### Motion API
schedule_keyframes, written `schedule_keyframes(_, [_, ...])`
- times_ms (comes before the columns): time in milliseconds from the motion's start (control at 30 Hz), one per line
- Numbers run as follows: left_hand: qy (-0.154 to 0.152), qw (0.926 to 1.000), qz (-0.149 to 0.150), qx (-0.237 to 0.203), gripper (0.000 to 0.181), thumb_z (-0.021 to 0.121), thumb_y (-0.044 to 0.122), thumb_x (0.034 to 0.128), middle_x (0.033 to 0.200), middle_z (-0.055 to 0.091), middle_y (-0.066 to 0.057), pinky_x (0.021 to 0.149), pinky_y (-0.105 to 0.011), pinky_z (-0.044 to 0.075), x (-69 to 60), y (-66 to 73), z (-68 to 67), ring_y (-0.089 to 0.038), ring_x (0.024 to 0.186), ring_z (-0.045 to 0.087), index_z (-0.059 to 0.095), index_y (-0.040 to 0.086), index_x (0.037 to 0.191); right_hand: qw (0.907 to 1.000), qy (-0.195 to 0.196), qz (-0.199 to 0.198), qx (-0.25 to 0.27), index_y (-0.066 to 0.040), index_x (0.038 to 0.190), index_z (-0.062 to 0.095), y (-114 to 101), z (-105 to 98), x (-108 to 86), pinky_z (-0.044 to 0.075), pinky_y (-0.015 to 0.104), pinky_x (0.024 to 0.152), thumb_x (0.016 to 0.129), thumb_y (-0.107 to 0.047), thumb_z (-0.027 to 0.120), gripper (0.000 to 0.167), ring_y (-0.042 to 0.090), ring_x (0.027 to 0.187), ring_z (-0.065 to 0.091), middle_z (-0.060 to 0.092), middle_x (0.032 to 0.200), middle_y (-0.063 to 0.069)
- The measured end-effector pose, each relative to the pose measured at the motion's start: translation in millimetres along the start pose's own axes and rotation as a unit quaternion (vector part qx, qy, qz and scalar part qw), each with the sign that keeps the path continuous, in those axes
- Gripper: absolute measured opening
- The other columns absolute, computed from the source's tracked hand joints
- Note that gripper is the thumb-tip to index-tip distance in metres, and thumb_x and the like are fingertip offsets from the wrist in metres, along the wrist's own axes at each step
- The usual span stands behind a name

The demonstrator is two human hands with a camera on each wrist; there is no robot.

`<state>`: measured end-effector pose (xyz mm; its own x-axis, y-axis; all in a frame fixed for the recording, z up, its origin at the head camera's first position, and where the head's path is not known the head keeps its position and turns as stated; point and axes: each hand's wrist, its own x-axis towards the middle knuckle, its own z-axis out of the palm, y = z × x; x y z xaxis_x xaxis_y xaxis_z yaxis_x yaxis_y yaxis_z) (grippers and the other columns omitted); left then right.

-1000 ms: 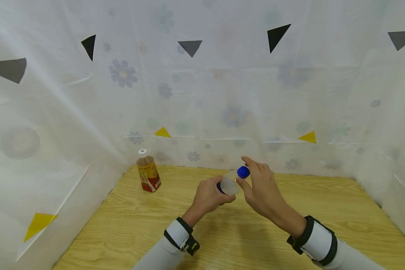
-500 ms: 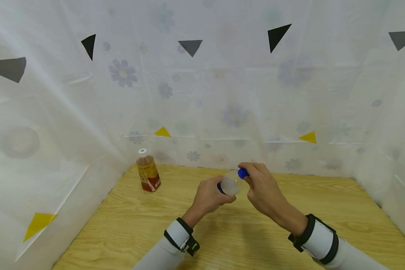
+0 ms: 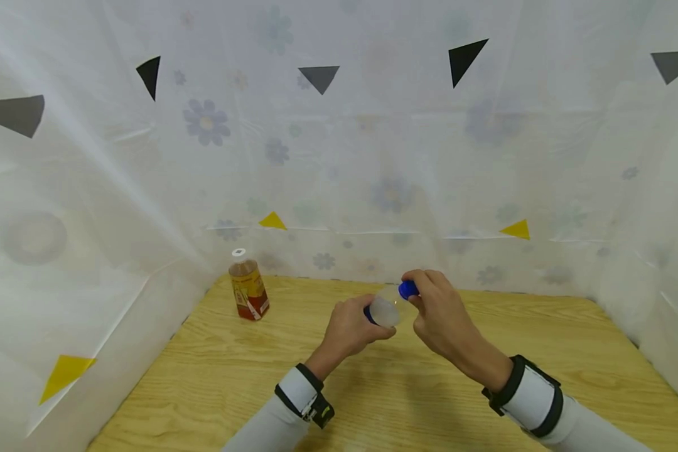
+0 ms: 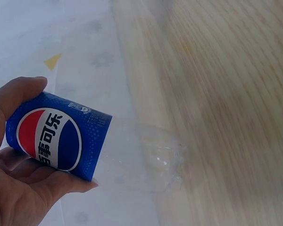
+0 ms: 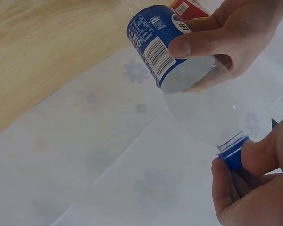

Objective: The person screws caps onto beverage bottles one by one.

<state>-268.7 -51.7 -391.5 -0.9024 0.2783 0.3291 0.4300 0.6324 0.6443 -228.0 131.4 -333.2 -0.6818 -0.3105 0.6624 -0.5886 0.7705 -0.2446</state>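
Observation:
A clear plastic Pepsi bottle (image 3: 385, 312) is held tilted above the table, its neck pointing toward the right hand. My left hand (image 3: 347, 329) grips its body around the blue label (image 4: 59, 134). At the other end, my right hand (image 3: 443, 323) pinches the blue bottle cap (image 3: 408, 289) between thumb and curled fingers. The right wrist view shows the cap at the bottle's mouth, with a strip of clear neck (image 5: 231, 140) bare above it. How tightly the cap sits cannot be told. No liquid shows inside the bottle.
A drink bottle (image 3: 250, 292) with a yellow and red label and a white cap stands at the back left of the wooden table (image 3: 203, 383). White flowered sheeting (image 3: 361, 157) with black, grey and yellow triangles encloses the table's back and sides.
The right hand's fingers have gone from spread around the cap to curled and pinching it, and have hardly moved over the last half second. My left hand and the Pepsi bottle stay in place.

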Motion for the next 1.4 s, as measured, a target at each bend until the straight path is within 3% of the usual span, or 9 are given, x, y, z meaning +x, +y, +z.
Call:
schedule_keyframes(300, [0.001, 0.9999, 0.002, -0.015, 0.055, 0.089, 0.035, 0.0761, 0.104, 0.076, -0.009, 0.068, -0.03, 0.058, 2.3, -0.3, 0.2, -0.023, 0.089, 0.073, 0.072, 0.008, 0.12, 1.0, 0.004, 0.0, -0.002, 0.003, 0.116, 0.06, 1.5, -0.4, 0.7, 0.058, 0.053, 0.083, 0.089, 0.012, 0.064, 0.029, 0.038, 0.105, 0.064, 0.064, 0.112, 0.022])
schedule_keyframes(567, [0.008, 0.9996, 0.011, -0.024, 0.052, 0.089, 0.033, 0.0763, 0.101, 0.077, -0.007, 0.068, -0.027, 0.057, 0.9, 0.0, 1.4, -0.02, 0.088, 0.073, 0.073, 0.009, 0.119, 0.9999, 0.013, -0.001, -0.005, 0.001, 0.108, 0.06, 1.0, -0.7, 1.8, 0.057, 0.049, 0.078, 0.088, 0.008, 0.067, 0.022, 0.034, 0.093, 0.064, 0.064, 0.1, 0.018])
schedule_keyframes(967, [0.016, 0.9994, 0.008, -0.031, 0.05, 0.089, 0.032, 0.0763, 0.1, 0.077, -0.005, 0.068, -0.025, 0.056, -0.1, -0.7, 4.0, -0.017, 0.087, 0.073, 0.073, 0.01, 0.118, 0.9998, 0.006, 0.005, -0.02, -0.001, 0.096, 0.055, 0.6, 1.9, 5.0, 0.048, 0.041, 0.069, 0.086, 0.005, 0.067, 0.017, 0.027, 0.078, 0.055, 0.059, 0.086, 0.012])
schedule_keyframes(1400, [0.022, 0.9992, 0.016, -0.03, 0.047, 0.089, 0.03, 0.076, 0.099, 0.077, -0.006, 0.068, -0.026, 0.057, -1.3, 1.5, 4.2, -0.018, 0.086, 0.073, 0.074, 0.01, 0.116, 0.9995, 0.019, 0.0, -0.026, -0.004, 0.085, 0.05, 0.5, 3.0, 5.9, 0.042, 0.039, 0.068, 0.086, 0.003, 0.068, 0.019, 0.023, 0.068, 0.047, 0.052, 0.075, 0.007])
